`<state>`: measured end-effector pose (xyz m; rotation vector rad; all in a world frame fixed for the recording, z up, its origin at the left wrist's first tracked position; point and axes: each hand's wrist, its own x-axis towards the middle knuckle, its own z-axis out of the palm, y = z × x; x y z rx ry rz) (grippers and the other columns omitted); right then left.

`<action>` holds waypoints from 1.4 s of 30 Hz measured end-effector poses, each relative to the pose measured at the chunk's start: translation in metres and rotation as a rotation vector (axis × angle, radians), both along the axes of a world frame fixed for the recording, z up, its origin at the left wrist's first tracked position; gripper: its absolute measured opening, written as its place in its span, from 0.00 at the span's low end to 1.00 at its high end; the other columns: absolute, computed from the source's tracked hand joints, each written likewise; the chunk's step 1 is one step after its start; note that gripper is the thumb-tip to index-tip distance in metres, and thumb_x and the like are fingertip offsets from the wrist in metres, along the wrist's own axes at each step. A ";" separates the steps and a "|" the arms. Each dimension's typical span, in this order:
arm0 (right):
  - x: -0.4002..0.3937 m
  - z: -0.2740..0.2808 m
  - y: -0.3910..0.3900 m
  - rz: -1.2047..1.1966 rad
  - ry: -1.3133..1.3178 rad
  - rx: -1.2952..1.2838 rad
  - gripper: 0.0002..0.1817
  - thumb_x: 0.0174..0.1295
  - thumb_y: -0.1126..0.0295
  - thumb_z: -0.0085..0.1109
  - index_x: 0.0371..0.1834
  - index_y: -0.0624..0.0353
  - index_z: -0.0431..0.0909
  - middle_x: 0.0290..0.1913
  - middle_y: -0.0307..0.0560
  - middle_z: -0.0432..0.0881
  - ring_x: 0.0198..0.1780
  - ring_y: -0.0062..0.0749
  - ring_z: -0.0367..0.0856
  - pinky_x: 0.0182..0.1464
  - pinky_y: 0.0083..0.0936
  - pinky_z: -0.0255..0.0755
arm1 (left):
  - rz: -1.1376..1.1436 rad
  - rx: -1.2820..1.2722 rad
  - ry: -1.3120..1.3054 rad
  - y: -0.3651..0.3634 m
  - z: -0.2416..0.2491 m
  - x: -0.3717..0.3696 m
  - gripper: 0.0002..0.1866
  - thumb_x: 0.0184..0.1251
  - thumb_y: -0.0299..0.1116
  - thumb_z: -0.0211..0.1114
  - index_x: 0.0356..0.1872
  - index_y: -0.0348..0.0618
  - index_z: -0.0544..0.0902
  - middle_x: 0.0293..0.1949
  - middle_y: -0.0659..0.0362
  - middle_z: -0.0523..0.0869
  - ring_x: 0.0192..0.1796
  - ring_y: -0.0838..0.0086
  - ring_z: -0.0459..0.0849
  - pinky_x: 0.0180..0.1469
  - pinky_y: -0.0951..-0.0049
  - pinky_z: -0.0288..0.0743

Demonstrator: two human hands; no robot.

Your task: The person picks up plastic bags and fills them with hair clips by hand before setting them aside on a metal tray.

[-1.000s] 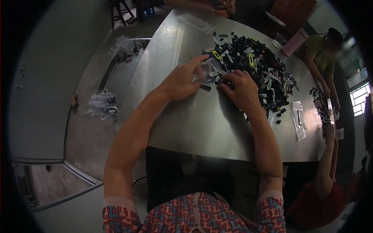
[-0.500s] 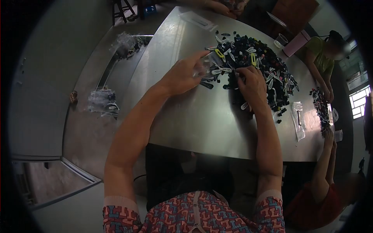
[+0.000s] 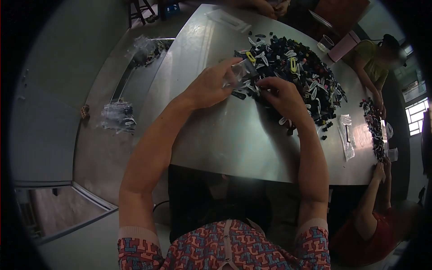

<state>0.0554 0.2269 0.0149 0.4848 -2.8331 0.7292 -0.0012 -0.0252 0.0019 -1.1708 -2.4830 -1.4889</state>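
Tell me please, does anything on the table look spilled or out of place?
Nothing stands out strongly. One small dark piece sits slightly apart at the near edge of the clip pile, so it looks stray.

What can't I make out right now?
Head view:
- What, if anything, the bare right hand grips: fingers hide it.
- Contents of the clear plastic packet in the bare left hand: fingers and glare.
- Lower layers of the mixed black, white and yellow clip heap: upper clips.

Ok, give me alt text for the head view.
The left hand holds a clear plastic item beside a heap of hair clips and small dark pieces on a metal table; the right hand is at the heap's edge. Other people are nearby.
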 end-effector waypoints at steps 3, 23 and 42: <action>0.004 0.004 0.011 -0.042 -0.149 -0.192 0.18 0.58 0.78 0.63 0.53 0.55 0.84 0.46 0.47 0.85 0.41 0.37 0.85 0.46 0.26 0.76 | -0.009 -0.022 -0.014 0.000 0.001 0.001 0.37 0.54 0.21 0.66 0.70 0.39 0.68 0.40 0.51 0.87 0.48 0.56 0.86 0.57 0.60 0.77; 0.007 -0.005 -0.015 0.013 0.207 0.020 0.06 0.56 0.69 0.67 0.34 0.57 0.82 0.33 0.45 0.84 0.39 0.45 0.81 0.43 0.38 0.74 | -0.017 -0.003 0.046 0.002 -0.003 0.000 0.36 0.54 0.20 0.66 0.69 0.39 0.68 0.38 0.52 0.87 0.45 0.57 0.86 0.53 0.62 0.78; 0.013 0.010 -0.025 -0.068 0.244 -0.115 0.05 0.56 0.71 0.66 0.35 0.58 0.83 0.35 0.45 0.81 0.41 0.42 0.80 0.45 0.34 0.75 | 0.015 0.009 0.057 0.003 -0.006 -0.001 0.35 0.56 0.21 0.67 0.69 0.39 0.69 0.39 0.50 0.86 0.45 0.55 0.86 0.53 0.60 0.77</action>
